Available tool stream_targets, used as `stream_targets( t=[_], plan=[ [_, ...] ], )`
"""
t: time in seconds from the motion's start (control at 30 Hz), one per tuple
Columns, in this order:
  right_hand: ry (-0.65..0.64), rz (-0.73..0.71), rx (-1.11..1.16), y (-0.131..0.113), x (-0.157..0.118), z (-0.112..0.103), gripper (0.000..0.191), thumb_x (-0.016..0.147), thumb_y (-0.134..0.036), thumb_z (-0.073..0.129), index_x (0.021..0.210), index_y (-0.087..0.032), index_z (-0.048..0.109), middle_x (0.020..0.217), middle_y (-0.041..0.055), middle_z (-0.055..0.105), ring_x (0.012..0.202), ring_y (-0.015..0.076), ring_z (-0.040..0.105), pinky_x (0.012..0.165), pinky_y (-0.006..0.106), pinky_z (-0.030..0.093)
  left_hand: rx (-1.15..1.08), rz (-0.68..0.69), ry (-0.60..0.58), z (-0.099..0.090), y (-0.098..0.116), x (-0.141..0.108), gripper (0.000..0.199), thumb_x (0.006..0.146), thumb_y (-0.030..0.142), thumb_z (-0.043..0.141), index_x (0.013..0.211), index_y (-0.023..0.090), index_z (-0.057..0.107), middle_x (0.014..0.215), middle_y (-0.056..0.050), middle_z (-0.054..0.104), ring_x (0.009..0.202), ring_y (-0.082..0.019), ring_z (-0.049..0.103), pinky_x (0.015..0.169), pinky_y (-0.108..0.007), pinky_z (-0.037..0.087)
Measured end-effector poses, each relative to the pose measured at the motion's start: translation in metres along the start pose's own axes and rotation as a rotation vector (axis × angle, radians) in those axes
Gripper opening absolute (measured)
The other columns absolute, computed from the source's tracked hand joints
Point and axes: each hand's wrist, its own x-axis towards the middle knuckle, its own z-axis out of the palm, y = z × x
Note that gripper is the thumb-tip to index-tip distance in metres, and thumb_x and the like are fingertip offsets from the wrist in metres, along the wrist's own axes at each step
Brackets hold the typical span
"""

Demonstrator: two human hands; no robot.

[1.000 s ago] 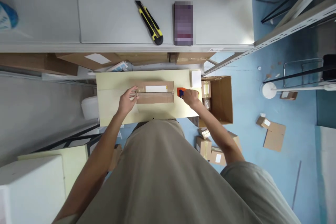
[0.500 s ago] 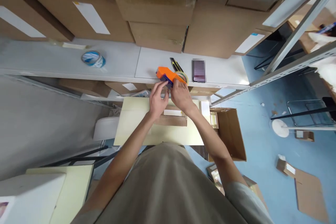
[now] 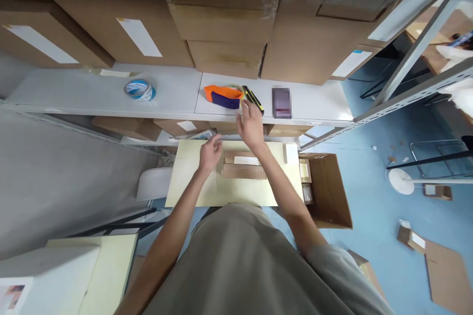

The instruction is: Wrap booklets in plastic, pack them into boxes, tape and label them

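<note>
An orange and purple tape dispenser [image 3: 223,97] lies on the grey shelf [image 3: 173,91], with part of a tape roll showing behind it. Just right of it is a black and yellow utility knife [image 3: 253,98]. My right hand [image 3: 252,128] is at the shelf's front edge, fingers apart and overlapping the knife's lower end; I cannot tell whether they touch it. Over the small table, my left hand [image 3: 210,155] hangs free with loosely bent fingers. Beside it a small taped cardboard box [image 3: 244,171] with a white label sits on the pale yellow table [image 3: 192,192].
Large cardboard boxes [image 3: 229,19] line the back of the shelf. A blue and white tape roll [image 3: 140,90] stands left, a dark pixelated rectangular object [image 3: 281,103] right. An open carton [image 3: 330,192] holding small boxes stands right of the table. Metal shelf posts [image 3: 414,54] rise at right.
The tape dispenser has left my hands and now rests on the shelf. My left hand has drawn back down and left. My right hand has stayed near the shelf edge, beside the knife.
</note>
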Motion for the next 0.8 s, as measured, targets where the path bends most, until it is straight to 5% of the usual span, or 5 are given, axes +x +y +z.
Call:
stream_targets(
  t=[0.13,0.27,0.47,0.63,0.8],
  plan=[
    [0.047,0.445,0.06,0.041,-0.141,0.021,0.065,0.113,-0.048,0.034,0.161,-0.005,0.043,0.159,0.0311,0.052,0.152,0.0391,0.049,0.123,0.059,0.044,0.149,-0.283,-0.153,0.023,-0.058,-0.049,0.029,0.1,0.027,0.058,0.123,0.019,0.074,0.123,-0.012,0.082,0.119,-0.027,0.077,0.103,-0.034,0.057],
    [-0.162,0.806,0.148,0.053,-0.231,0.057,0.085,0.108,-0.065,0.042,0.162,0.001,0.037,0.155,0.0368,0.055,0.143,0.0448,0.06,0.113,0.06,0.053,0.29,-0.341,-0.28,0.058,-0.065,-0.069,0.032,0.104,0.043,0.055,0.113,0.019,0.073,0.113,-0.016,0.082,0.111,-0.032,0.078,0.092,-0.035,0.055],
    [-0.186,0.92,0.153,0.063,-0.24,0.084,0.087,0.106,-0.076,0.035,0.159,-0.008,0.048,0.144,0.0293,0.068,0.129,0.044,0.07,0.106,0.055,0.056,0.381,-0.387,-0.252,0.091,-0.067,-0.062,0.055,0.099,0.068,0.058,0.113,0.017,0.071,0.107,-0.022,0.079,0.106,-0.039,0.075,0.085,-0.039,0.053],
    [-0.188,0.854,0.278,0.09,-0.244,0.077,0.078,0.109,-0.075,0.015,0.117,-0.021,0.071,0.106,0.0173,0.08,0.098,0.0361,0.076,0.087,0.046,0.058,0.183,-0.319,-0.251,0.087,-0.099,-0.055,0.051,0.109,0.054,0.037,0.075,0.023,0.058,0.076,-0.01,0.069,0.083,-0.028,0.069,0.075,-0.033,0.046],
    [-0.154,0.74,0.428,0.1,-0.246,0.062,0.076,0.102,-0.086,0.03,0.093,-0.021,0.069,0.1,0.0151,0.075,0.096,0.0287,0.069,0.083,0.04,0.059,-0.049,-0.241,-0.324,0.071,-0.11,-0.054,0.048,0.104,0.061,0.043,0.078,0.022,0.055,0.07,-0.001,0.058,0.076,-0.02,0.059,0.073,-0.029,0.046]
  ],
)
